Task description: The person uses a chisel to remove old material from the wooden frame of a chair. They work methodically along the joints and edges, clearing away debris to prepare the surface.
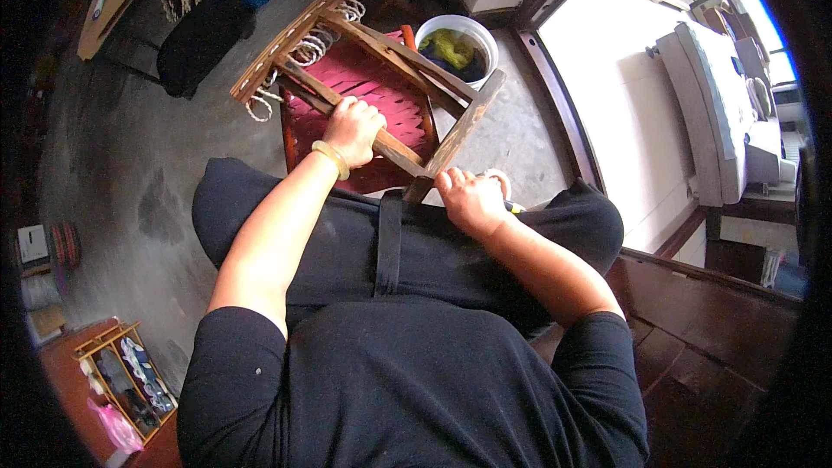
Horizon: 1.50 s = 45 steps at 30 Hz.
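Frame (399,152) of bare wood, seen in the head view, lies over a pink seat (403,113), its near corner reaching the dark-clad lap (338,238). White rope (312,48) is threaded along the far rail (295,39), with loops hanging loose on its near side. Judging by that, the lacing at this end seems at least partly done; no rope shows spanning the frame to the near board (465,125), so the stretch between looks undone, though the hands hide some wood.

Left hand (354,132): its arm reaches nearly straight, far and to the right, with a pale bangle (331,159) at the wrist. The fingers are closed around the frame's left bar.

Right hand (472,202): its elbow is bent out to the right and the forearm points far and left. The fingers are curled in at the near corner; I cannot tell whether they grip the wood or something small. Just beside them sit a pale ring (498,177) and a yellow item (515,207), both partly hidden. 1 white bucket (492,45) stands beyond, far right of the seat.
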{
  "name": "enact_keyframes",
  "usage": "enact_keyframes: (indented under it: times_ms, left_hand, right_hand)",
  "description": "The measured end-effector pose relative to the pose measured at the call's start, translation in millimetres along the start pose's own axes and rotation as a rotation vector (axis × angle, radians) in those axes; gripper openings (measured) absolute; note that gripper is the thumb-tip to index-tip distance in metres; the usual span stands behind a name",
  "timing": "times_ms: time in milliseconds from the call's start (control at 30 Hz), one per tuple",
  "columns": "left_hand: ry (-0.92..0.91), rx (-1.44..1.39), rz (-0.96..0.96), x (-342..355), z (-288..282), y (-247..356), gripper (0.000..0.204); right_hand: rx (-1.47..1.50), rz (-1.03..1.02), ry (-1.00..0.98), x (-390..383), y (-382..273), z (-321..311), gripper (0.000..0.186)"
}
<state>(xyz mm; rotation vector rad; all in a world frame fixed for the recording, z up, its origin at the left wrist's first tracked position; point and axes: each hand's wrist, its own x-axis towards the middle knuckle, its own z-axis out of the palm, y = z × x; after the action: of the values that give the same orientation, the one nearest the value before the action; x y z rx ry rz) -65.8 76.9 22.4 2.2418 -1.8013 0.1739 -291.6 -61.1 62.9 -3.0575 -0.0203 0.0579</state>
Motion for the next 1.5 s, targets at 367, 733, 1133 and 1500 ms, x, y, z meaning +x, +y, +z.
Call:
enact_keyframes:
  times_ms: [367, 733, 1133, 1500]
  left_hand:
    - [0.044, -0.037, 0.047, -5, 4, -4, 0.020]
    - [0.007, -0.037, -0.023, -14, -14, -1, 0.051]
    - [0.255, -0.131, -0.416, -25, -37, -28, 0.057]
    - [-0.037, -0.178, -0.041, -15, -37, 53, 0.057]
  right_hand:
    - [0.017, -0.078, 0.034, 3, -2, -12, 0.016]
    - [0.050, -0.076, -0.014, 12, -6, -15, 0.016]
    - [0.148, 0.045, 0.032, 21, 9, -5, 0.012]
    - [0.152, 0.106, 0.031, 22, 14, -3, 0.014]
